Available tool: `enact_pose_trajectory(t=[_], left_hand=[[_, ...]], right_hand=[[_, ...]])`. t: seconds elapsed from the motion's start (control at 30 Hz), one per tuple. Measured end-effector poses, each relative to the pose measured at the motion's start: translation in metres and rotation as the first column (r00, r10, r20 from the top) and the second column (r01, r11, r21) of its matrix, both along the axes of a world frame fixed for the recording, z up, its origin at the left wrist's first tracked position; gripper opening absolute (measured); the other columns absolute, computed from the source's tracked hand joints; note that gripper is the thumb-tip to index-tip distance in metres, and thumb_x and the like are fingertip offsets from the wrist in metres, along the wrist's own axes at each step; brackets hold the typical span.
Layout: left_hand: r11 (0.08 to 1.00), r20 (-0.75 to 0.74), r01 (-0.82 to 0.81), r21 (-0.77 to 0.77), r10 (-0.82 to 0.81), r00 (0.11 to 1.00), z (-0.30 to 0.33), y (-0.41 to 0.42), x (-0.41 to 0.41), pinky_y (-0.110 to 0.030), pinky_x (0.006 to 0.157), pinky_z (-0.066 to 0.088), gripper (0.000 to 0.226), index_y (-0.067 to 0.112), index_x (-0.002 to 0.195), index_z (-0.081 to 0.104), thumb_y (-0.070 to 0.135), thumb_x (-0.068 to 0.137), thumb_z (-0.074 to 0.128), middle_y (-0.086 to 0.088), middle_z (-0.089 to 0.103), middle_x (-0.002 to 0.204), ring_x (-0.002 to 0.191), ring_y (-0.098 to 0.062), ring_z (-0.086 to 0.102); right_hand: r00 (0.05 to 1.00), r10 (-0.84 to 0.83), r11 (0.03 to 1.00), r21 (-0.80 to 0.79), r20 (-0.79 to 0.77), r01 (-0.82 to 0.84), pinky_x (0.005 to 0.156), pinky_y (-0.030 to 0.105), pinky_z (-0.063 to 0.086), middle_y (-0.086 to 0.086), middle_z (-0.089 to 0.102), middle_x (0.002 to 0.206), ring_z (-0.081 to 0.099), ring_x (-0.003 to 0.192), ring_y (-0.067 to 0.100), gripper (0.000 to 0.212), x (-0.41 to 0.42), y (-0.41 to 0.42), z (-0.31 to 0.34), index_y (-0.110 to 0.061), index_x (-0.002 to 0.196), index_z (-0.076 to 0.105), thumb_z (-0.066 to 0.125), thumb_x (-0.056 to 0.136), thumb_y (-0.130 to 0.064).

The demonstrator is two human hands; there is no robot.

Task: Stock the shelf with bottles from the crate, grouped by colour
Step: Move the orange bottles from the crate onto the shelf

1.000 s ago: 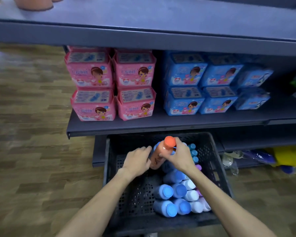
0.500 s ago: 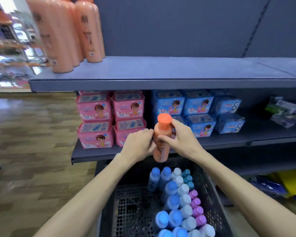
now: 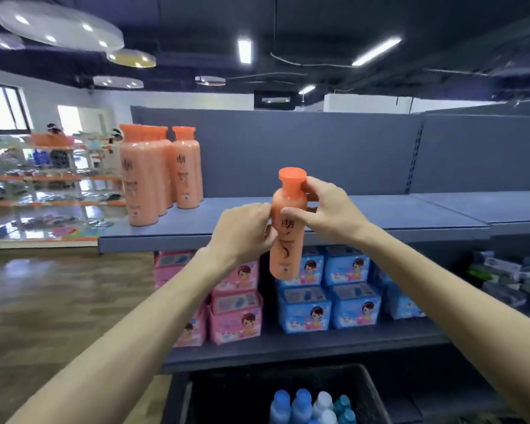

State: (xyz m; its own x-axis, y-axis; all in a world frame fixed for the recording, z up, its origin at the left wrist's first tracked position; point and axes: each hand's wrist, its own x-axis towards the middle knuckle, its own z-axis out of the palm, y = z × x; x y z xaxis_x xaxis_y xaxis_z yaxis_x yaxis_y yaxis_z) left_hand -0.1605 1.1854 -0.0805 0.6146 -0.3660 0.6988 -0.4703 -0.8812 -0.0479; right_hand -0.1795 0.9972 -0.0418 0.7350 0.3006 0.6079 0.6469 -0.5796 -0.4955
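An orange bottle with an orange cap is held upright in front of the top shelf, level with its front edge. My left hand grips its left side and my right hand grips its neck and shoulder. Several matching orange bottles stand grouped at the shelf's left end. The black crate sits at the bottom of the view, with blue, white and teal bottles inside.
Pink boxes and blue boxes fill the middle shelf below my hands. Loose packets lie at the right of that shelf. Wooden floor stretches to the left, with a display rack beyond.
Both hands have lifted the orange bottle out of the crate and up to the level of the top shelf. The view has tilted upward with it.
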Motion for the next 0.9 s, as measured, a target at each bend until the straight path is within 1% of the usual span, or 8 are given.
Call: enact_pose_trajectory(t=[0.1,0.2,0.37,0.53,0.63,0.73,0.83,0.9], left_hand=[[0.999,0.062,-0.033,0.027,0.032,0.998,0.032,0.005,0.007,-0.034,0.057,0.041,0.016,0.015,0.080,0.050,0.030,0.084,0.052,0.001,0.059,0.077,0.073,-0.028,0.059],[0.997,0.084,-0.069,0.032,0.066,0.994,0.057,0.011,0.014,-0.034,0.056,0.042,0.016,0.017,0.079,0.049,0.032,0.083,0.052,0.003,0.059,0.078,0.074,-0.027,0.060],[0.987,0.087,-0.137,0.087,0.129,0.988,0.078,0.030,0.027,-0.032,0.057,0.038,0.021,0.016,0.093,0.051,0.035,0.085,0.051,0.001,0.062,0.084,0.079,-0.027,0.060],[0.972,0.076,-0.188,0.141,0.178,0.981,0.079,0.044,0.035,-0.032,0.057,0.041,0.022,0.017,0.100,0.053,0.034,0.086,0.049,0.001,0.064,0.088,0.080,-0.025,0.060],[0.970,0.047,-0.196,0.143,0.191,0.980,0.075,0.051,0.042,-0.033,0.057,0.043,0.021,0.016,0.099,0.051,0.033,0.086,0.048,0.001,0.063,0.087,0.080,-0.026,0.060],[0.970,0.011,-0.205,0.129,0.205,0.979,0.068,0.058,0.050,-0.033,0.058,0.041,0.019,0.015,0.095,0.047,0.032,0.086,0.048,0.000,0.062,0.088,0.080,-0.028,0.058],[0.969,-0.020,-0.210,0.131,0.214,0.977,0.056,0.063,0.059,-0.032,0.061,0.040,0.023,0.016,0.103,0.050,0.034,0.088,0.047,0.000,0.064,0.095,0.084,-0.028,0.059],[0.969,-0.039,-0.203,0.140,0.211,0.977,0.044,0.066,0.064,-0.033,0.064,0.043,0.027,0.017,0.108,0.051,0.035,0.088,0.048,0.001,0.065,0.097,0.087,-0.027,0.060]], right_hand=[[0.999,0.002,1.000,0.006,0.034,-0.002,0.085,0.020,0.052,-0.011,0.070,0.104,0.066,0.095,0.004,0.039,0.007,0.004,0.031,-0.019,0.120,0.063,0.076,0.084,-0.028],[0.999,0.024,0.999,0.026,0.030,-0.025,0.082,0.027,0.056,-0.010,0.071,0.103,0.067,0.096,0.006,0.038,0.018,0.009,0.053,-0.020,0.119,0.063,0.075,0.084,-0.029],[0.999,-0.009,1.000,-0.003,0.033,0.009,0.087,0.031,0.054,-0.006,0.070,0.105,0.065,0.096,0.011,0.037,0.041,0.019,0.071,-0.019,0.118,0.064,0.074,0.085,-0.033],[0.998,-0.036,0.999,0.014,-0.041,0.037,0.087,0.035,0.054,-0.003,0.069,0.104,0.065,0.096,0.015,0.034,0.070,0.030,0.070,-0.017,0.115,0.063,0.072,0.086,-0.034],[0.995,-0.036,0.998,0.048,-0.097,0.040,0.082,0.034,0.055,-0.001,0.064,0.109,0.062,0.102,0.019,0.036,0.081,0.037,0.066,-0.016,0.119,0.056,0.067,0.090,-0.036],[0.989,-0.040,0.999,-0.017,-0.143,0.038,0.072,0.026,0.050,-0.002,0.060,0.115,0.059,0.102,0.018,0.052,0.081,0.039,0.058,-0.019,0.133,0.042,0.067,0.091,-0.036],[0.980,-0.062,0.997,-0.065,-0.188,0.050,0.081,0.027,0.046,-0.003,0.059,0.122,0.059,0.104,0.017,0.085,0.081,0.040,0.037,-0.021,0.148,0.019,0.075,0.085,-0.036],[0.969,-0.102,0.993,-0.076,-0.223,0.087,0.081,0.028,0.046,0.001,0.060,0.125,0.059,0.102,0.017,0.074,0.085,0.042,0.017,-0.017,0.138,0.030,0.075,0.084,-0.038]])
